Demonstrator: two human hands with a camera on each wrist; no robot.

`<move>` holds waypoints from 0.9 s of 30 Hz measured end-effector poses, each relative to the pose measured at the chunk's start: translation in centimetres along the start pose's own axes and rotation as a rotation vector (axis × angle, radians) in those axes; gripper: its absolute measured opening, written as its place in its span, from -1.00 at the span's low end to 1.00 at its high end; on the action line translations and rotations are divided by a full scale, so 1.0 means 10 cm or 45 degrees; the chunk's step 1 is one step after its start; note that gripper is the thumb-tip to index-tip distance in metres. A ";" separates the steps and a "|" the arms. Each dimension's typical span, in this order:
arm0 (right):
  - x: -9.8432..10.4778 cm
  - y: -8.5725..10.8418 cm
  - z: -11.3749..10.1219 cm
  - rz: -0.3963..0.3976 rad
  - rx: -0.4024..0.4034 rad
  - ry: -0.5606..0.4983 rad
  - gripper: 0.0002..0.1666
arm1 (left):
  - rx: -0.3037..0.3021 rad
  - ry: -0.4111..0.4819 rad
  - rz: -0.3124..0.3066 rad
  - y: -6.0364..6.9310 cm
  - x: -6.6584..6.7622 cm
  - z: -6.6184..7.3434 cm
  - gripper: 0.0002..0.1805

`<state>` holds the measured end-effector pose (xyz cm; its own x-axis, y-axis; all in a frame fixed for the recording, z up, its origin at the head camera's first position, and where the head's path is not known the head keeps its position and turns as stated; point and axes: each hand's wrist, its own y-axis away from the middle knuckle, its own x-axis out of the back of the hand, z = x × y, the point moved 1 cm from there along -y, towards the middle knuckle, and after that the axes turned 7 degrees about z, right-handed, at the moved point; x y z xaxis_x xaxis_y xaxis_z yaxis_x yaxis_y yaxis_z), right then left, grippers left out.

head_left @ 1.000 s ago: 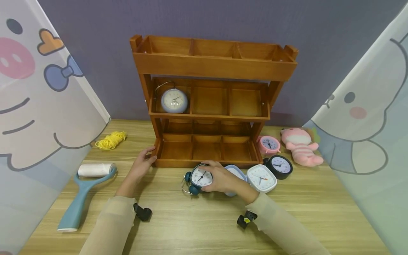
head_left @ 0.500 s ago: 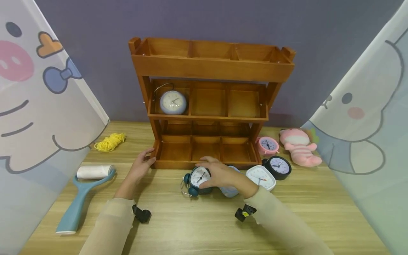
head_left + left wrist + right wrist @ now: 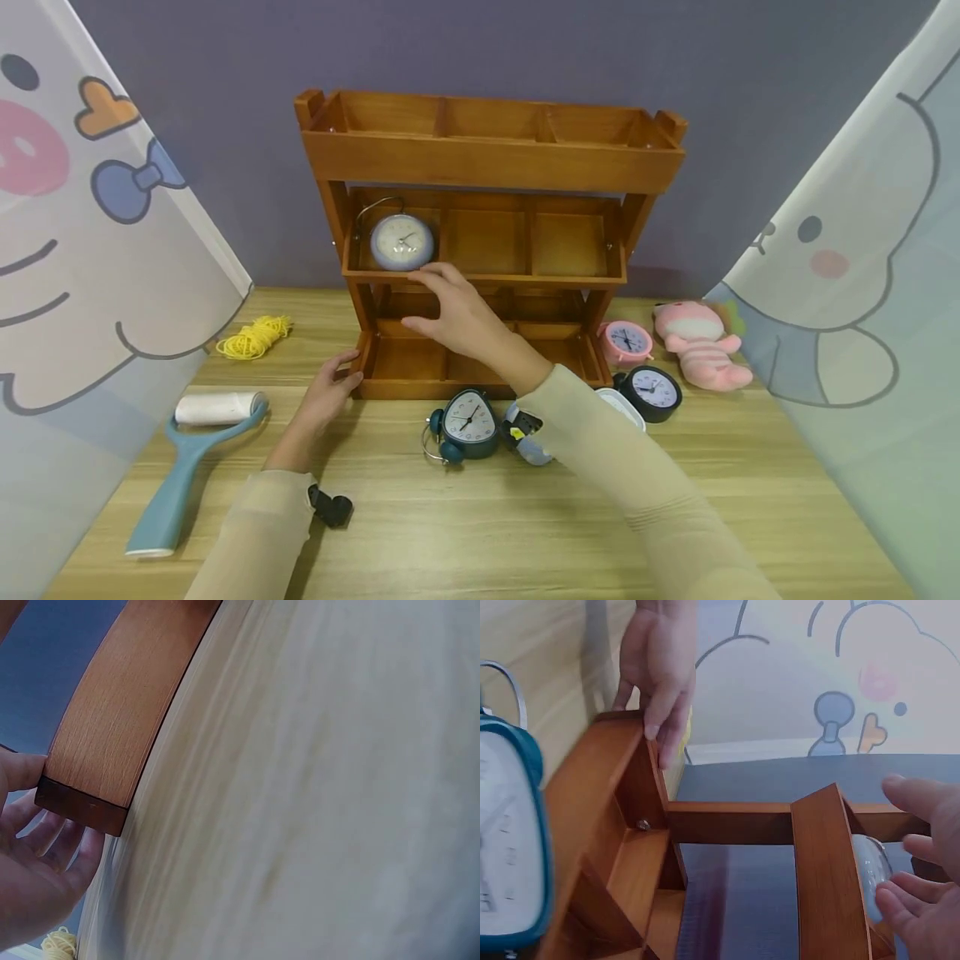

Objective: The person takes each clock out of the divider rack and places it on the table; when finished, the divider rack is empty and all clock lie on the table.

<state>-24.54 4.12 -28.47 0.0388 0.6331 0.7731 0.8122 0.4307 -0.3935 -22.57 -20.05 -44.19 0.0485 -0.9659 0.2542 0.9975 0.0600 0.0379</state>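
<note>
A brown three-tier wooden shelf [image 3: 495, 162] with divided compartments stands against the back wall. My left hand [image 3: 330, 389] holds the front left corner of its bottom tier, with the thumb at the top edge and fingers at the end. A round lavender alarm clock [image 3: 402, 242] sits in the middle tier's left compartment. Just in front and to its lower right, my right hand [image 3: 459, 312] hovers with spread fingers and holds nothing. A teal twin-bell alarm clock [image 3: 470, 421] lies face up on the table before the shelf. It also shows close in the right wrist view.
Right of the teal clock lie a blue clock [image 3: 534, 450], largely hidden by the right arm, and a white clock [image 3: 622, 406]. Black [image 3: 654, 392] and pink [image 3: 627, 340] clocks and a pink plush toy [image 3: 701, 346] sit beyond. Yellow cord [image 3: 255, 337] and a lint roller [image 3: 191, 467] lie left.
My right hand has let go of the teal clock and risen up and left to the middle tier. The teal clock stays on the table. My left hand keeps its place on the shelf.
</note>
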 end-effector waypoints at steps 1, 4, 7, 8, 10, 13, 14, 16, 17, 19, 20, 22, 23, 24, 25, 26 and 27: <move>-0.01 -0.06 -0.02 0.021 -0.008 0.006 -0.23 | 0.002 0.003 0.000 0.00 0.00 -0.01 -0.42; -0.03 -0.22 -0.06 0.095 -0.020 0.013 -0.22 | 0.014 0.006 -0.006 -0.03 0.00 -0.02 -0.41; -0.06 -0.37 -0.08 0.163 -0.036 0.023 -0.20 | 0.018 0.010 -0.011 -0.04 0.00 -0.04 -0.41; -0.07 -0.42 -0.09 0.181 -0.043 0.035 -0.20 | 0.019 0.011 -0.013 -0.04 0.00 -0.05 -0.41; -0.10 -0.50 -0.10 0.201 -0.074 0.059 -0.19 | 0.019 0.013 -0.016 -0.04 0.00 -0.05 -0.41; -0.14 -0.59 -0.13 0.212 -0.133 0.105 -0.17 | 0.020 0.008 -0.013 -0.03 0.01 -0.05 -0.41; -0.15 -0.62 -0.14 0.213 -0.154 0.115 -0.17 | 0.020 0.006 -0.011 -0.03 0.01 -0.04 -0.42; -0.17 -0.66 -0.16 0.214 -0.191 0.137 -0.16 | 0.012 -0.003 -0.009 -0.02 0.02 -0.03 -0.42; -0.19 -0.68 -0.16 0.214 -0.205 0.151 -0.15 | 0.008 -0.008 -0.006 -0.01 0.02 -0.03 -0.42; -0.21 -0.72 -0.18 0.216 -0.220 0.179 -0.14 | 0.000 -0.019 -0.001 -0.01 0.02 -0.02 -0.42; -0.22 -0.73 -0.18 0.219 -0.225 0.185 -0.13 | -0.003 -0.022 -0.001 0.00 0.02 -0.01 -0.43; -0.23 -0.75 -0.19 0.231 -0.237 0.189 -0.13 | -0.008 -0.025 -0.001 0.01 0.02 0.00 -0.43; -0.24 -0.76 -0.20 0.238 -0.241 0.192 -0.13 | -0.008 -0.024 -0.001 0.01 0.02 0.01 -0.43; -0.25 -0.77 -0.20 0.246 -0.245 0.192 -0.13 | -0.008 -0.020 -0.004 0.01 0.02 0.01 -0.43; -0.26 -0.78 -0.20 0.258 -0.249 0.191 -0.14 | -0.007 -0.017 -0.006 0.01 0.02 0.01 -0.42; -0.27 -0.78 -0.20 0.273 -0.254 0.186 -0.14 | -0.007 -0.013 -0.008 0.01 0.01 0.02 -0.42; -0.28 -0.79 -0.20 0.286 -0.256 0.184 -0.14 | -0.006 -0.011 -0.010 0.01 0.01 0.02 -0.42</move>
<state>-29.91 -2.30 -26.53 0.3003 0.5935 0.7467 0.8721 0.1462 -0.4669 -22.49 -20.11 -43.98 0.0403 -0.9641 0.2625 0.9981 0.0513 0.0351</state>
